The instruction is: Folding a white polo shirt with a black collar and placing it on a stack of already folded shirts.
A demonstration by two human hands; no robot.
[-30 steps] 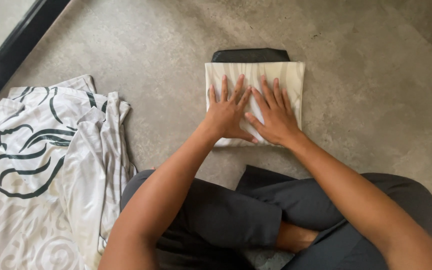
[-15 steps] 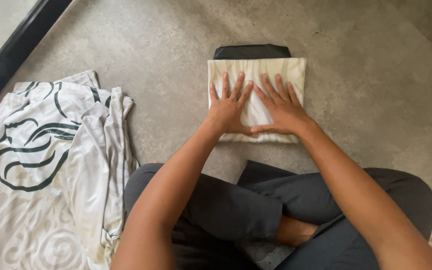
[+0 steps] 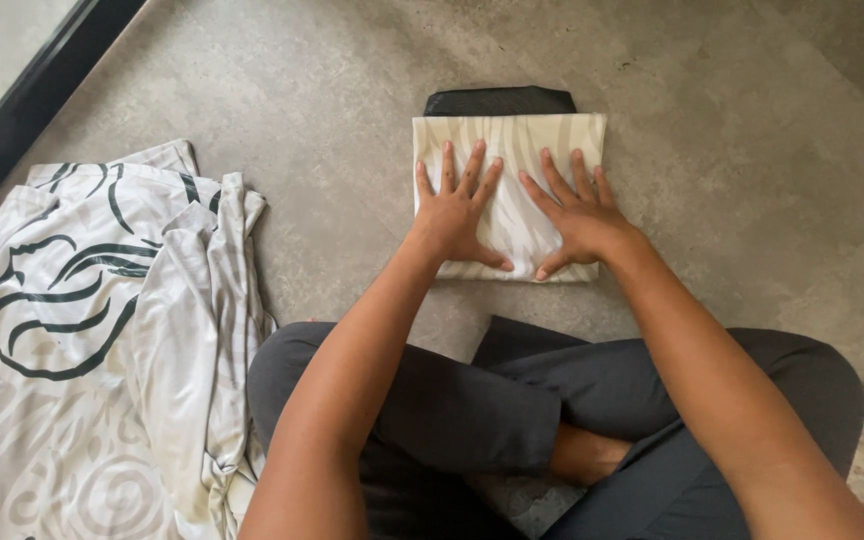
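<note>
2 hands (image 3: 457, 215) (image 3: 577, 215) still flat on the folded cloth (image 3: 508, 140), fingers spread wider, palms slightly farther apart.

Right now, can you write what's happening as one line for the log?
left hand: flat on folded cream cloth | right hand: flat on same cloth | dark folded item: under cloth's far edge | patterned white fabric: heaped on left

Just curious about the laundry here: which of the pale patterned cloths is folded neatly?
The cream cloth under the left hand and right hand, a tidy rectangle. The white cloth with dark swirls lies loose and rumpled.
</note>
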